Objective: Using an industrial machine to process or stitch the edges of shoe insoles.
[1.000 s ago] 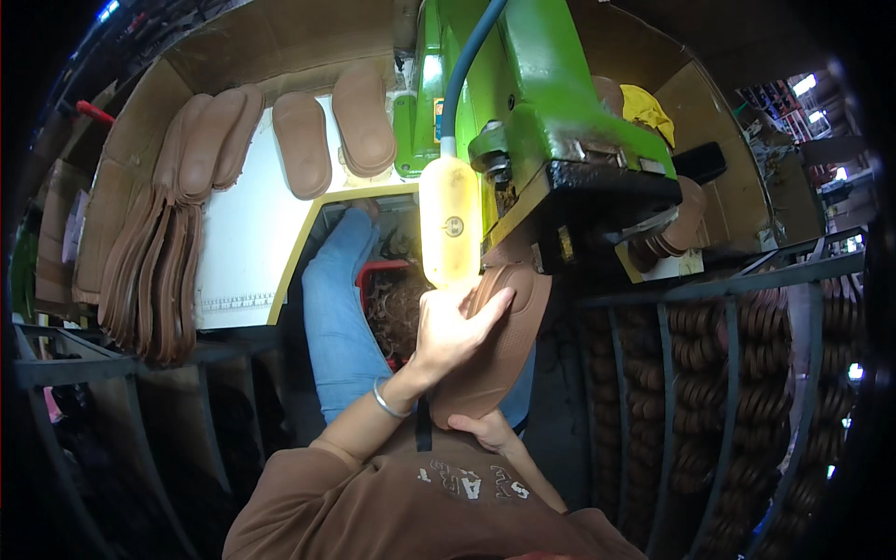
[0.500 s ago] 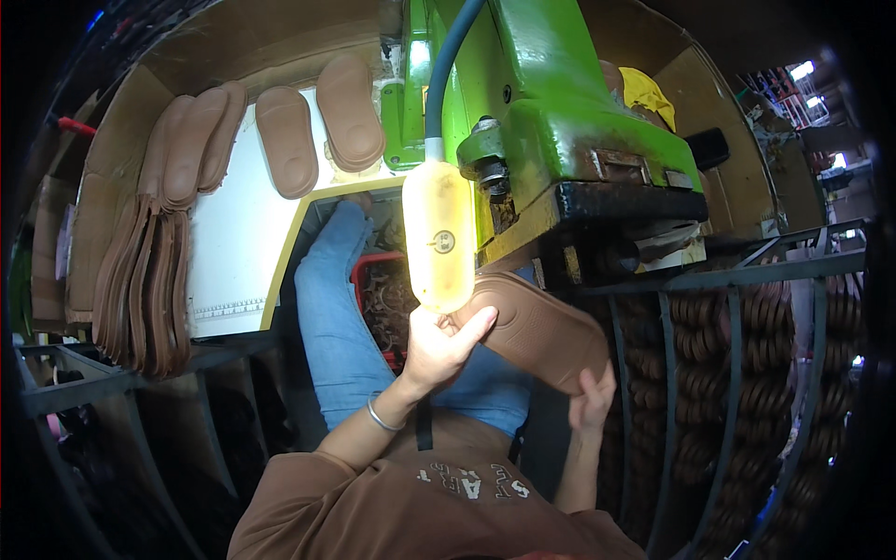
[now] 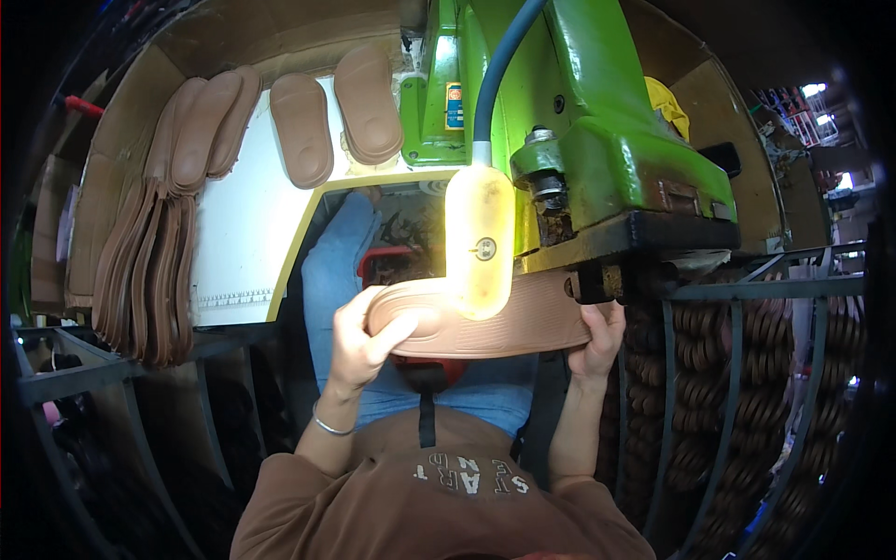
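Between both hands I hold a brown shoe sole (image 3: 551, 322) crosswise, its long near edge turned toward me. My left hand (image 3: 362, 338) grips the rounded left end, thumb on the face. At the other end my right hand (image 3: 597, 338) is closed round the edge, close under the machine's dark head. A glowing yellow lamp (image 3: 479, 243) hangs in front of the sole and hides part of its middle. The green machine (image 3: 607, 168) stands just beyond, with a round metal roller part (image 3: 541, 168) on its near side.
On the white tabletop (image 3: 247, 243), several brown soles (image 3: 303, 131) lie flat at the back, and a thick row of them (image 3: 145, 271) stands at left. Cardboard walls (image 3: 271, 37) surround the table. A red bin (image 3: 387, 264) sits low between my legs. Racks of soles (image 3: 700, 373) fill the right.
The sole has swung from slanting down rightward to nearly level. My left hand has moved left and my right hand has risen. The view has shifted, so the lamp and machine appear farther right.
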Available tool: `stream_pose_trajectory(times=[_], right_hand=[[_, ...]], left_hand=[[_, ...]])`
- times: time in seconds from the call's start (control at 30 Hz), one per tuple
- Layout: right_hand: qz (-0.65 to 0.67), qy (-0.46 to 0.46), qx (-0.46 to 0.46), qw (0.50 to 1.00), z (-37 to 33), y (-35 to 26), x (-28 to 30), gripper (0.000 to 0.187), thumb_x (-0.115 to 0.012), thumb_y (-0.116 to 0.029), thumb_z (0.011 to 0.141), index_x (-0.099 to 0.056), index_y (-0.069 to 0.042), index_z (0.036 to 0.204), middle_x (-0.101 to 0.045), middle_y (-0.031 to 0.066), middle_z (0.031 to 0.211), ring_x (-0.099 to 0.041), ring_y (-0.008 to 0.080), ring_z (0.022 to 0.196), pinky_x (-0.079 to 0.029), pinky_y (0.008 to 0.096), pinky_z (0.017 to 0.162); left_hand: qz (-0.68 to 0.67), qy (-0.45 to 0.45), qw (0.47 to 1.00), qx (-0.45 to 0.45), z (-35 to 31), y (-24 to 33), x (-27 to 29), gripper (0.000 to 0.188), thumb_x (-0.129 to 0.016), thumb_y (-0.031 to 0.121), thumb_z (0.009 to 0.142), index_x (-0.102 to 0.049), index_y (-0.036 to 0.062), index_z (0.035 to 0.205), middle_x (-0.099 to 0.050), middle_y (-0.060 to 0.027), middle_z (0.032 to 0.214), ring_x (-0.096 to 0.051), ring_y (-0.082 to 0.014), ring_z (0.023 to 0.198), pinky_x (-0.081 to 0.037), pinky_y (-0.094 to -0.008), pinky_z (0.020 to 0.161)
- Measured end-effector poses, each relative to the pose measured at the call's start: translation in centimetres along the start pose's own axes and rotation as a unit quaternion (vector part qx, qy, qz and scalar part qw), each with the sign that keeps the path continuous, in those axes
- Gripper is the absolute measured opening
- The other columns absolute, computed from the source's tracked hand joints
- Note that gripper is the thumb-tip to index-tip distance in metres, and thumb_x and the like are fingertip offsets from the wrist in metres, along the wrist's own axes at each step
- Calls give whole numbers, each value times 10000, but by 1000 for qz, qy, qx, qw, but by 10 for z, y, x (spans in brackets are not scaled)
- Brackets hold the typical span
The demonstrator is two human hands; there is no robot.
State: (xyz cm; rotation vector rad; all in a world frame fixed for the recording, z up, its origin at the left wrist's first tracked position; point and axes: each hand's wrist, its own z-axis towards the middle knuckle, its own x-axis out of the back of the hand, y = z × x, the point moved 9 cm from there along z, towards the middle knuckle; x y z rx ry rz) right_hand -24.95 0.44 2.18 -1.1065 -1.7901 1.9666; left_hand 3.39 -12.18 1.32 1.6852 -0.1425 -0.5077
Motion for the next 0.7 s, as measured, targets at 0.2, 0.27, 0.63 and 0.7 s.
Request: stream_pose_trajectory(times=[0.2, 0.27, 0.63, 0.7], right_hand=[[0, -64, -49, 997, -11, 24, -38, 403, -581, -26, 757, -506, 54, 1144, -588, 127, 1054, -570, 182, 964, -429, 291, 886], [-20, -95, -38, 995, -9, 25, -50, 408, -590, -25, 745, -511, 58, 1136, -590, 129, 1047, -575, 185, 949, -433, 291, 877], [-40, -186, -47, 981, 1, 27, -97, 395, -677, 23, 694, -573, 23, 1074, -619, 98, 1043, -600, 149, 914, -479, 270, 808], [-88, -99, -12, 991, -3, 31, -77, 413, -702, -45, 742, -567, 32, 1125, -630, 97, 1029, -607, 157, 933, -463, 266, 854]], left_hand=[[-45, 47, 997, 44, -33, -13, 48, 256, -694, 86, 771, -598, -56, 961, -643, -84, 873, -594, -101, 789, -475, -233, 721], [-41, 19, 996, 74, -46, -27, 59, 251, -700, 91, 768, -604, -57, 947, -644, -79, 858, -592, -97, 775, -475, -230, 708], [70, -177, 979, 67, 4, -8, -61, 292, -686, 124, 803, -623, -42, 1035, -668, -82, 910, -578, -95, 827, -477, -258, 759], [125, -168, 977, -35, 26, -7, -79, 339, -681, 159, 819, -612, 33, 1125, -665, -117, 1007, -580, -149, 897, -440, -265, 843]])
